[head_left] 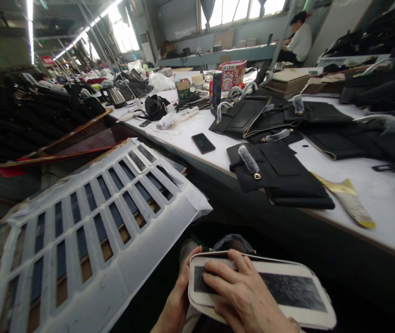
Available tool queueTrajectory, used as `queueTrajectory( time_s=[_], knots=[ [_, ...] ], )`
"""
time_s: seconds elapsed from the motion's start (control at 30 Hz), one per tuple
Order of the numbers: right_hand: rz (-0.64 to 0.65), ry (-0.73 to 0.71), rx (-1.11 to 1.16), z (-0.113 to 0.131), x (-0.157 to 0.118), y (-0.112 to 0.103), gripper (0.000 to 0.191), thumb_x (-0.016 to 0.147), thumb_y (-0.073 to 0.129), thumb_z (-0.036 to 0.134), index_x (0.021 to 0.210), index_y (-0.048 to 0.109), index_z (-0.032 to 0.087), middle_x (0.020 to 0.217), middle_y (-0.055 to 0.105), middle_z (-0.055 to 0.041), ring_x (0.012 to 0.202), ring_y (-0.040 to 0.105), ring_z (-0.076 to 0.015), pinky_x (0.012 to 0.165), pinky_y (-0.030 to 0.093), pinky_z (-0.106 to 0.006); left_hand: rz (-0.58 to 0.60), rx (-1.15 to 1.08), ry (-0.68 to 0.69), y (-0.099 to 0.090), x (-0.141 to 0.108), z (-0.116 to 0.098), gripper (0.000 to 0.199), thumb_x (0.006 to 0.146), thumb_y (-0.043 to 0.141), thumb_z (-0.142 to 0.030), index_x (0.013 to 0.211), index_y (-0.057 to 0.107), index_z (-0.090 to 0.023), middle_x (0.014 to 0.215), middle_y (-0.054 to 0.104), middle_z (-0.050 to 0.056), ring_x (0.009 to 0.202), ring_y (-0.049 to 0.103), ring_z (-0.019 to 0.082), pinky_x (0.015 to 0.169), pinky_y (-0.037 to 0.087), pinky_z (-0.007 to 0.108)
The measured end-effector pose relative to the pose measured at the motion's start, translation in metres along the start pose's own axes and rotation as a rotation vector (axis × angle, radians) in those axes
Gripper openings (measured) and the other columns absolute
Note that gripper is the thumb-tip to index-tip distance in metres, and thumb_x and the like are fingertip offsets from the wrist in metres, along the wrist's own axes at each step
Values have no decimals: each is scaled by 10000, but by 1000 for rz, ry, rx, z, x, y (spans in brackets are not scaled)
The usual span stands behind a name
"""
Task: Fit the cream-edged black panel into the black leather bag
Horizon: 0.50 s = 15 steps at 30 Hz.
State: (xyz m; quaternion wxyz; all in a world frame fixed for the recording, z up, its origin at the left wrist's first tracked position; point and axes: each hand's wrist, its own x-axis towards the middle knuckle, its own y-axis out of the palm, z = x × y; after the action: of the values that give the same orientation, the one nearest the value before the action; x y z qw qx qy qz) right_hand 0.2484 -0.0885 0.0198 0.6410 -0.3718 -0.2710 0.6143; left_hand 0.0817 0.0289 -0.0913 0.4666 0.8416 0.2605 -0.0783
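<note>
In the lower middle of the head view is a long bag piece (301, 303) with rounded ends, a pale surface and edge, and a dark rectangular strip along its middle. My left hand (179, 289) holds its left end, thumb along the side; the fingers underneath are mostly hidden. My right hand (240, 289) lies over the left half of the upper face, fingers stretched out and pressing on the pale surface and strip. Just behind the piece, a plastic-wrapped handle (233, 239) with gold-coloured fittings shows. What lies below the piece is dark and hard to make out.
To the left stands a white slotted frame (128, 259) with two pale dark-centred pieces (136, 160) at its far end. On the white table (183, 138) lie a phone (203, 143), a black handbag (280, 173) and a yellow packet (351, 199). A person (297, 39) sits far back.
</note>
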Motion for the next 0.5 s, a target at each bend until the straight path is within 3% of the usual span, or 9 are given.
queueTrajectory(
  time_s=[0.13, 0.27, 0.5],
  knots=[
    [-53, -23, -12, 0, -1, 1, 427, 775, 591, 155, 1167, 634, 318, 1279, 657, 35, 1086, 525, -269, 1008, 379, -431, 49, 57, 5, -11, 1, 0, 461, 972, 472, -454, 1401, 525, -293, 1531, 452, 4, 1499, 203, 240, 1246, 88, 409],
    [-48, -10, -14, 1, 0, 1, 440, 759, 587, 138, 1157, 637, 321, 1271, 658, 40, 1066, 526, -272, 993, 389, -433, -2, 106, -12, -14, 1, 0, 447, 950, 517, -464, 1366, 565, -308, 1504, 491, 14, 1472, 282, 273, 1242, 102, 441],
    [-38, 12, -9, 3, 1, 0, 478, 721, 580, 104, 1143, 644, 318, 1269, 660, 43, 1081, 517, -281, 989, 395, -443, -38, 165, -45, 12, -3, -18, 427, 921, 576, -456, 1318, 613, -303, 1428, 574, 45, 1381, 442, 291, 1215, 206, 465]
  ],
)
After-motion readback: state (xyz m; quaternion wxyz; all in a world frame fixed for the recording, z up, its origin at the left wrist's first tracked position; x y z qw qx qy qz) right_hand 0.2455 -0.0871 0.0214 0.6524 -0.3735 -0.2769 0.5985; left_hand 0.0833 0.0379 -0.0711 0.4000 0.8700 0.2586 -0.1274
